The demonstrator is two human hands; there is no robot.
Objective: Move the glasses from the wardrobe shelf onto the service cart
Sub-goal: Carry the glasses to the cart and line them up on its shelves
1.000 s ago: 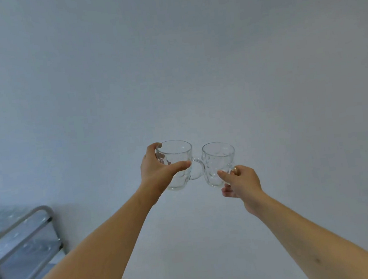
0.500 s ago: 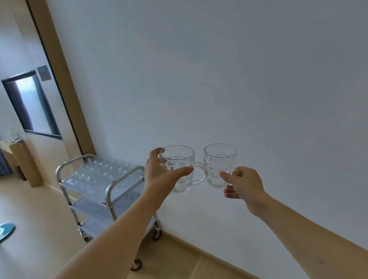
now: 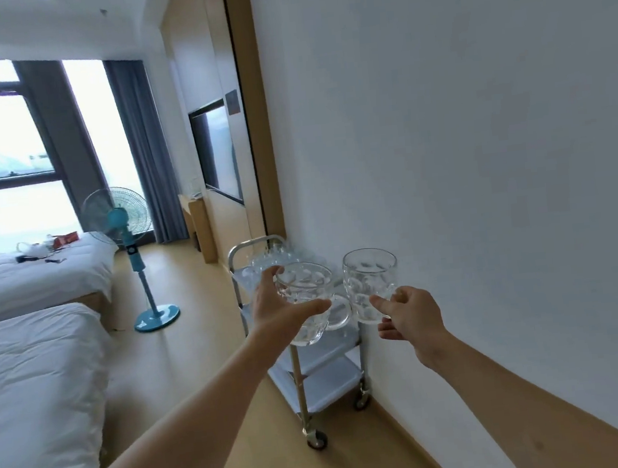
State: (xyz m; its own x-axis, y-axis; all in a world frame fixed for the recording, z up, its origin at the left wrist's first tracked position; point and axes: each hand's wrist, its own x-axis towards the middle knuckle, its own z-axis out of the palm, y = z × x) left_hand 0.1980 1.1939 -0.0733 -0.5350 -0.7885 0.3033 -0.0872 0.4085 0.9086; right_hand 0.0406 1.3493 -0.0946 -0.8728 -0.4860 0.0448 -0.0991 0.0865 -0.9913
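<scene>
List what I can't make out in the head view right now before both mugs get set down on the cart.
- Top shelf of the service cart: free space hidden by the left hand and its glass mug.
- Glasses already on the cart: blurred, count unclear.
- Right hand: fingers on the handle of the second mug hidden behind the hand.
- Wardrobe shelf: out of frame.

Service cart: top shelf largely hidden behind the left hand and its glass mug. Glasses on the cart blurred; number indeterminable.

Left hand gripping mug — right hand likewise, cart below
</scene>
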